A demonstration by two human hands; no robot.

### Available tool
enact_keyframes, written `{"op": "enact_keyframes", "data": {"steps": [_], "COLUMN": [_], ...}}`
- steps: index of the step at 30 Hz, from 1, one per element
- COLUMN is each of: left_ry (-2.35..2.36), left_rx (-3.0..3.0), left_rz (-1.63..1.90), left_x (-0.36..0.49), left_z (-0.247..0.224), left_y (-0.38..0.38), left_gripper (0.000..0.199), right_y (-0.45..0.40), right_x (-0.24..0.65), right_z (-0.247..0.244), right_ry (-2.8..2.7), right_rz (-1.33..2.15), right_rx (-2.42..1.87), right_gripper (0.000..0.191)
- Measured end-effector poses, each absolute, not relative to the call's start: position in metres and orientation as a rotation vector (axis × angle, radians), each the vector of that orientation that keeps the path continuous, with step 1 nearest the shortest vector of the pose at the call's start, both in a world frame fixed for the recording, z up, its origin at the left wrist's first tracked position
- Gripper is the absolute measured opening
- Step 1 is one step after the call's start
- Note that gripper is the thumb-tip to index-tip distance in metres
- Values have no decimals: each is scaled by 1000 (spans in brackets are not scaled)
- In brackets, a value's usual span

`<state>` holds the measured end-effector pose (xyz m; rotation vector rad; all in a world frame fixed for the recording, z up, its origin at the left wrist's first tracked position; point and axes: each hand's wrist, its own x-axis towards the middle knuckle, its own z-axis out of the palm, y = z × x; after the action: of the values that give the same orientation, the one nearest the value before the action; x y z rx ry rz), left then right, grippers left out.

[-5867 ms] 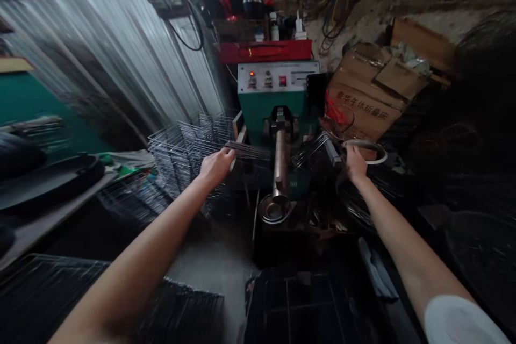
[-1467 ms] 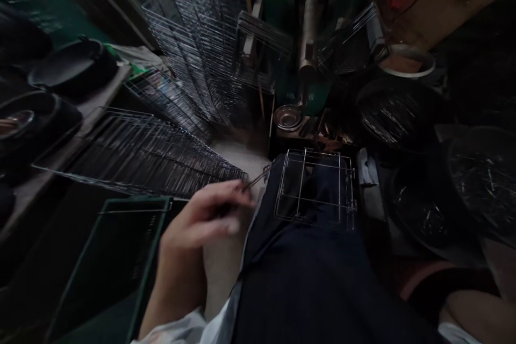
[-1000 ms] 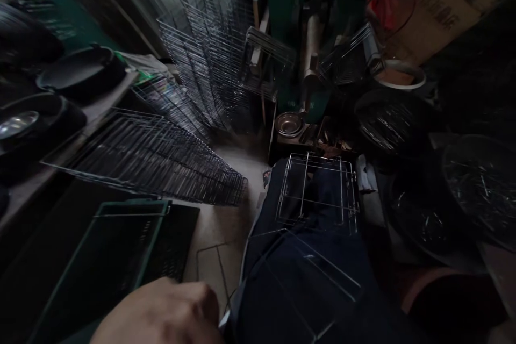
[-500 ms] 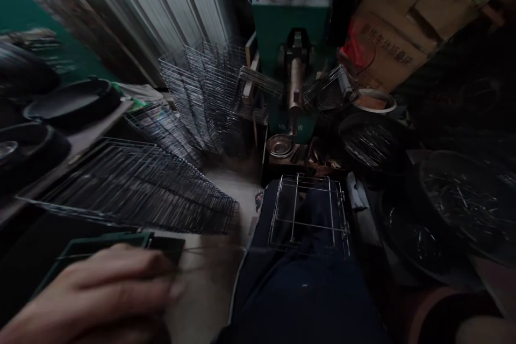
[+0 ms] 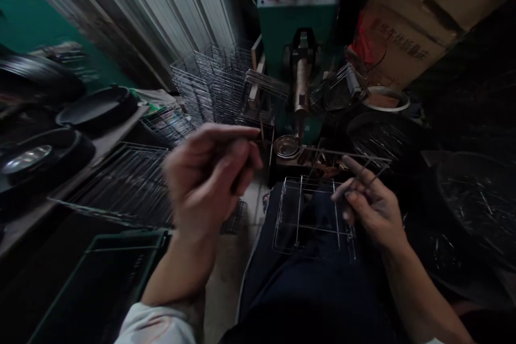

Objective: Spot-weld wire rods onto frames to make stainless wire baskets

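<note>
I'm facing the green machine [image 5: 296, 37] with its panel of lights and switches up top, corrugated wall to the left, and stacks of wire racks [image 5: 217, 83] leaning beside it, more of them spread flat on the left [image 5: 121, 188]. Closer in, a small wire frame [image 5: 312, 217] lies across my lap on the dark trousers. Both hands are raised over it: my left hand [image 5: 209, 177] has thumb and fingers closed in a pinch on one end of a thin wire rod [image 5: 322, 153], and my right hand [image 5: 373, 204] has its first two fingers stretched out along the other end, the rest curled in; whether they really clamp it I cannot tell, it's blurred. The rod hangs level just above the frame, in front of the small metal bowl [image 5: 286, 146] at the machine's foot. Risk as I judge it: that loose right-hand hold could let the rod slip, or its end could snag the frame and tip it off my knee. Half a second ago only the left hand showed, low at the bottom corner; now it's up and the right has come into view.
</note>
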<state>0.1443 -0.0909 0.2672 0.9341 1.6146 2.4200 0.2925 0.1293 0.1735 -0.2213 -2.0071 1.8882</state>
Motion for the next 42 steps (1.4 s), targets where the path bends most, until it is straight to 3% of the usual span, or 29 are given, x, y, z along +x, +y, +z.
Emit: {"op": "enact_keyframes", "data": {"steps": [2,4,6,8,11,15,18,30,34,42], "left_ry": [1537,1537,1604,1776,2154,2431,2443,2443,2457,2431], "left_rx": [790,654,558,548,692,913,1030,982,976,1042], "left_rz": [2299,2071,1887,1750,1530,1185,1036,1227,1164,1084], "left_x": [132,121,114,110,106,102,110,137,127,140], "left_z": [234,192,149,116,92,93,97,94,97,91], "left_y": [-65,-48,-42,-42,-46,-48,-53,-70,-59,-69], "left_gripper": [22,53,68,67,53,40,40,44,39,50], "right_y": [133,142,151,158,160,162,165,155,165,160], "right_x": [299,302,304,306,309,312,315,324,317,330], "right_z": [163,146,129,115,104,98,92,94,88,75], "right_ry": [-1843,-1784,-1807,-1908,-2183,-2525,-2623,-2480,-2520,-2508], "right_rz": [1927,1997,2022,1912,1539,1072,949,959,964,1090], "right_rx": [-456,-638,-761,-816,-828,-837,-799,-817,-842,-848], "right_gripper": [74,82,90,88,65,57,57,51,51,54]}}
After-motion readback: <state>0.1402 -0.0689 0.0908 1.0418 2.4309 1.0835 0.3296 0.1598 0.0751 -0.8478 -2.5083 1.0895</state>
